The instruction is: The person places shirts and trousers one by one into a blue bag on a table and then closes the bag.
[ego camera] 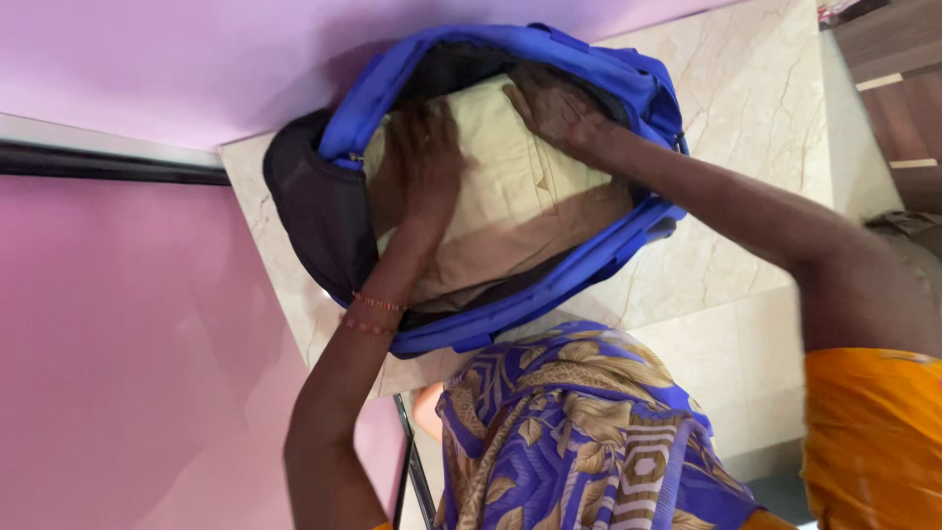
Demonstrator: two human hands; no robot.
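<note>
Cream folded cloth (510,186) in blue backpack (549,285); left hand (427,157), right hand (549,108) pressing flat, fingers spread.

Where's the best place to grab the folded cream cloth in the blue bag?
Probably the near edge of the cream cloth, coming from above through the open mouth of the blue bag: it lies flat, the walls hem its sides, and the left hand and right hand cover the far end.

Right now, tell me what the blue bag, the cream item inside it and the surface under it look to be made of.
Blue bag: woven synthetic fabric, matte, with soft folds and a zip edge. Cream item: soft cloth, probably cotton, creased where the left hand and right hand press it. Surface: polished stone or marble-look tile, beige veins, slight sheen.
</note>
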